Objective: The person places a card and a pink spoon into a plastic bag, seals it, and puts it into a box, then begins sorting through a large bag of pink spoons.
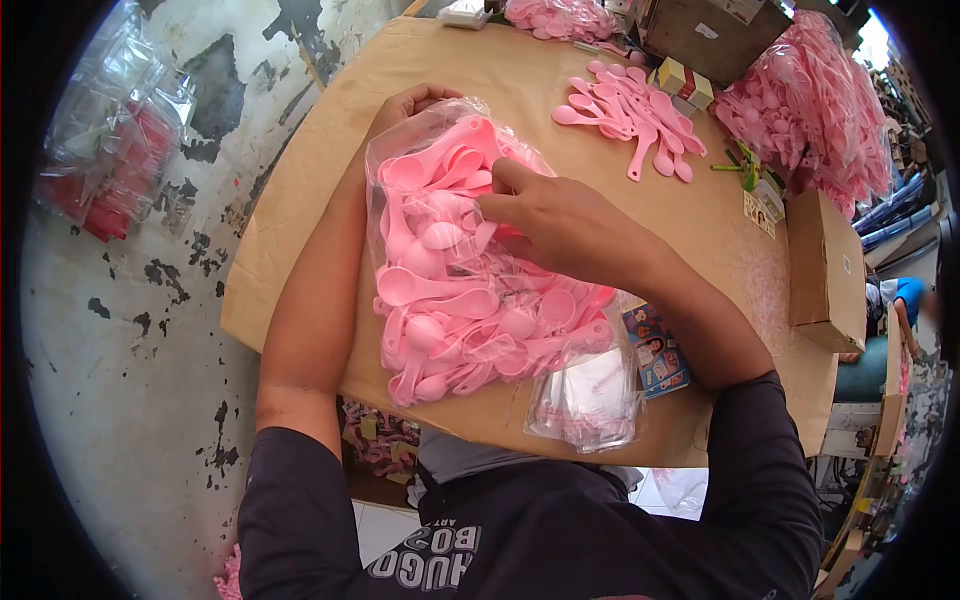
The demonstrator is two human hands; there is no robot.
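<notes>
A clear plastic bag (392, 170) full of pink plastic spoons (435, 285) lies on the brown-covered table in front of me. At the bag's far left corner, my left hand (415, 100) is curled against its edge; the plastic partly hides the palm and thumb. My right hand (545, 215) is over the upper right of the bag, fingers bent and closed down among the spoons. What its fingertips grip, plastic or a spoon, is hidden. Near my right forearm lie a stack of clear plastic packets (590, 395) and a blue printed card pack (655, 350).
Loose pink spoons (640, 110) are heaped farther back on the table (330, 130). A large bag of spoons (810, 110), a small yellow-and-white box (685, 82) and a cardboard box (825, 270) line the right side. Plastic-wrapped packs (120, 130) lie at left. Another person (905, 300) is at far right.
</notes>
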